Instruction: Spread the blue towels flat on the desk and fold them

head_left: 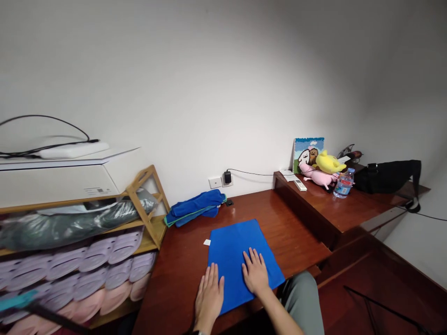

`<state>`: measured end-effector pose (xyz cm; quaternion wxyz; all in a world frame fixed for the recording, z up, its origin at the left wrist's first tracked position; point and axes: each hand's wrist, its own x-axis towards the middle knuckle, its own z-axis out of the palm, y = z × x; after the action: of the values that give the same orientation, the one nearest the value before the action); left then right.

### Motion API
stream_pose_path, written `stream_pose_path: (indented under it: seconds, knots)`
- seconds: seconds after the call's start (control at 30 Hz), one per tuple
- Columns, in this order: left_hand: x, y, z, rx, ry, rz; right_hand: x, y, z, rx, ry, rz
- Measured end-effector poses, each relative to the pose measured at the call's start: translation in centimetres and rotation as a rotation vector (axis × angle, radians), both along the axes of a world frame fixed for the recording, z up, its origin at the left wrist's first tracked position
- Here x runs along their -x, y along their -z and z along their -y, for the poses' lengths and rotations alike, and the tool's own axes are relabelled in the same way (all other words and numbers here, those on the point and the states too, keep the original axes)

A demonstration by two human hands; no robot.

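A blue cloth lies flat on the reddish-brown desk, with a small white tag sticking out from its left edge. My left hand rests along the cloth's lower left edge, fingers stretched out and pointing away from me. Flat on the right part of the cloth is my right hand, its fingers slightly spread. Neither hand grips anything. Farther back, by the wall, a folded pile of blue cloths with green edging sits on the desk.
A raised shelf on the right bears a water bottle, a remote, pink and yellow plush toys and a black bag. At left stands a wooden rack of slippers. A charger is plugged into the wall.
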<state>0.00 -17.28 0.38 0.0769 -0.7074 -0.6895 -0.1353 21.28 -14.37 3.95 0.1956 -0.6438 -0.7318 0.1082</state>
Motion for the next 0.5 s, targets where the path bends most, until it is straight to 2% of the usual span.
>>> stream_pose_path:
  seconds: [0.17,0.3,0.4,0.5]
  knots:
    - [6.6,-1.2,2.1,-0.067,-0.100,-0.150,-3.0,-1.0,-0.4,0.058,0.086,0.039]
    - [11.6,-3.1,1.9,-0.071,-0.276,-0.245,-2.9,-2.4,-1.9,0.033,0.137,0.036]
    - [13.3,-4.3,1.2,-0.023,-0.360,-0.306,-1.4,-2.3,-3.7,0.023,0.171,0.032]
    - [13.7,-4.3,0.8,0.028,-0.316,-0.360,-0.5,-0.9,-5.7,0.070,0.154,0.043]
